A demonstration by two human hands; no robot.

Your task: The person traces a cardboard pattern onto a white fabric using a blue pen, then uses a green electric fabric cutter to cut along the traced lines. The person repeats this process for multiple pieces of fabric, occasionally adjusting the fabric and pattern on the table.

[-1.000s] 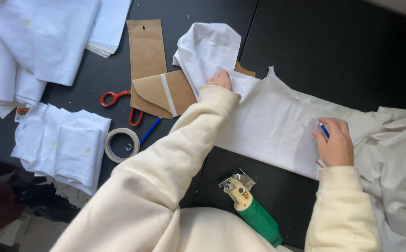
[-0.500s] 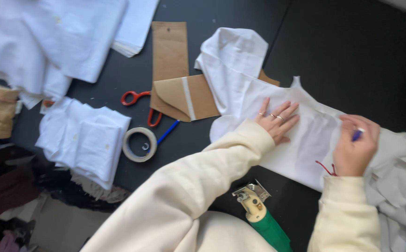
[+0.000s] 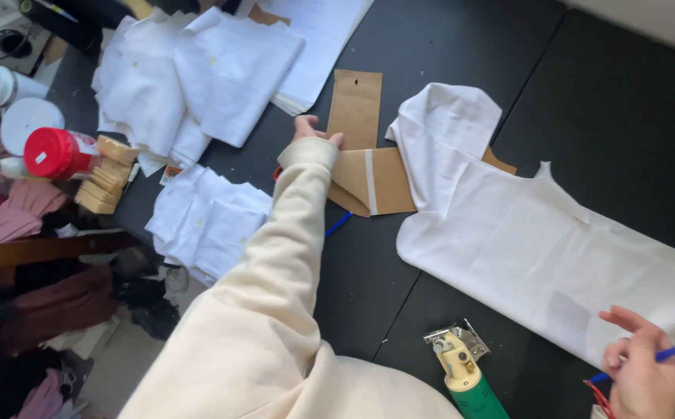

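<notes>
Cloth [image 3: 555, 240] spread flat on tabletop [image 3: 624, 101], uncut; left hand [image 3: 312, 129] at card pattern [image 3: 353, 109], grip state indeterminate; right hand [image 3: 642, 376] clamped on pen [image 3: 667, 354].

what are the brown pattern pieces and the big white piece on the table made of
The brown pattern pieces look like matte kraft card: flat, stiff edges, a punched hole and a pale tape strip. The big white piece looks like thin woven fabric, likely cotton: soft folds, faint creases, no sheen. The tabletop seems a dark matte sheet.
</notes>
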